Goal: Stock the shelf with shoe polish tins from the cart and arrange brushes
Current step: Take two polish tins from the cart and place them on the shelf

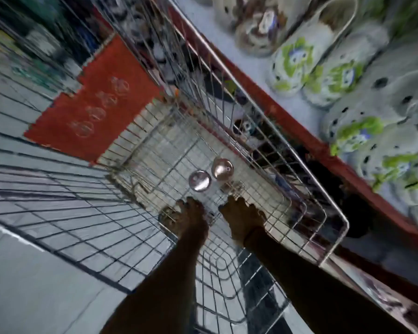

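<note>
1. The wire cart [333,214] fills the middle of the view, seen from above. Its near end runs out of the bottom edge, and its far end blurs into clutter at the top. Tiled floor shows through the mesh.
2. The shelf [263,61] runs along the cart's right side with a red front edge [307,138]. Its far and near ends are both cut off by the picture border.
3. White clogs with green prints [297,61] crowd the shelf, right of the cart. They are smeared by motion, so their prints cannot be read.
4. A red mat [92,102] lies on the floor left of the cart's far end, with faint round marks on it that are too blurred to identify.
5. The left hand [186,218] reaches into the cart near its bottom, fingers curled downward. Whether it grips anything cannot be told.
6. The right hand [241,215] is beside it, nearer the cart's shelf side, fingers bent down onto the mesh floor. Something small and blurred sits at its fingertips, so its grip cannot be told either.
7. Two shoe polish tins lie flat on the cart's bottom, just beyond the hands: a silvery tin [200,180] and a coppery tin [222,169], side by side and almost touching. Both are round discs facing upward, so no long axis shows; any label is lost in glare.
</note>
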### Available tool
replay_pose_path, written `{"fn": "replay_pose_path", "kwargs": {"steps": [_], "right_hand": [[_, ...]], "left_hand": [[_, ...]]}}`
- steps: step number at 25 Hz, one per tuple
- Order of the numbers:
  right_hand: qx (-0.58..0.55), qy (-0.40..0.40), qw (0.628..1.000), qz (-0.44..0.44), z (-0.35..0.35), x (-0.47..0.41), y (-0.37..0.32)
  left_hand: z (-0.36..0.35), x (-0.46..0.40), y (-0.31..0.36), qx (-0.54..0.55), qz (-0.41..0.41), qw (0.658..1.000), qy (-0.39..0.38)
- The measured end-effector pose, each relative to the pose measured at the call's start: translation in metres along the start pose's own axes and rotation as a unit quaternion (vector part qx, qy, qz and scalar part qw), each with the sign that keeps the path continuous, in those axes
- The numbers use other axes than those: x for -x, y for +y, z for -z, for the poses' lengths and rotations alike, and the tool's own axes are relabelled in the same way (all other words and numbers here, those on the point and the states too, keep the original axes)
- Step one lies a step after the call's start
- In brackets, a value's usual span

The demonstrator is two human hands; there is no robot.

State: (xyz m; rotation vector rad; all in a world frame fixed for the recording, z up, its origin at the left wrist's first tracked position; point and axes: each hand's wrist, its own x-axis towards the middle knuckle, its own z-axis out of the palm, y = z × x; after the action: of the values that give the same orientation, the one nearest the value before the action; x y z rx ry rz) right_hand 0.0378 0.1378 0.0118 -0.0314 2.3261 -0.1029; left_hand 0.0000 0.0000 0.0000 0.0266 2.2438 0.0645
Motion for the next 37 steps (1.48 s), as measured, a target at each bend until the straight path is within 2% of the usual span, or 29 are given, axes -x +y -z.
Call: {"fn": "replay_pose_path", "kwargs": {"steps": [1,3,6,9,13,16,19,22,26,28,30,34,37], "right_hand": [[0.003,-0.009,1.0,0.0,-0.007,-0.008,0.001],[0.004,0.027,1.0,-0.003,-0.014,-0.015,0.005],[-0.004,0.009,1.0,0.009,0.007,-0.015,0.005],[-0.03,0.042,0.999,0.005,0.065,0.004,-0.001],[-0.145,0.135,0.98,0.014,0.163,0.051,-0.014],[-0.201,0.265,0.943,0.023,0.246,0.099,-0.012],[-0.201,0.381,0.903,-0.004,0.321,0.158,0.006],[-0.198,0.502,0.841,-0.045,0.381,0.224,0.041],[-0.197,0.591,0.771,-0.132,0.433,0.31,0.107],[-0.2,0.604,0.752,-0.175,0.442,0.341,0.144],[-0.193,0.593,0.749,-0.225,0.444,0.364,0.187],[-0.104,0.512,0.787,-0.329,0.441,0.371,0.26],[-0.061,0.474,0.81,-0.339,0.44,0.349,0.296]], "left_hand": [[-0.011,-0.007,0.005,-0.025,0.011,1.0,0.009],[-0.014,-0.013,0.006,-0.012,0.03,0.997,0.069],[0.008,0.0,0.003,0.01,-0.002,0.999,0.044],[0.06,0.027,-0.008,0.012,-0.043,0.997,0.062],[0.156,0.072,-0.02,0.056,-0.138,0.979,0.136],[0.246,0.106,-0.026,0.111,-0.237,0.942,0.209],[0.328,0.144,-0.008,0.161,-0.329,0.885,0.286],[0.396,0.192,0.043,0.16,-0.414,0.825,0.35],[0.447,0.254,0.136,0.141,-0.488,0.763,0.399],[0.452,0.278,0.186,0.148,-0.52,0.747,0.386],[0.45,0.296,0.24,0.145,-0.55,0.744,0.351],[0.446,0.304,0.339,0.089,-0.563,0.769,0.29],[0.444,0.286,0.387,0.037,-0.549,0.79,0.27]]}}
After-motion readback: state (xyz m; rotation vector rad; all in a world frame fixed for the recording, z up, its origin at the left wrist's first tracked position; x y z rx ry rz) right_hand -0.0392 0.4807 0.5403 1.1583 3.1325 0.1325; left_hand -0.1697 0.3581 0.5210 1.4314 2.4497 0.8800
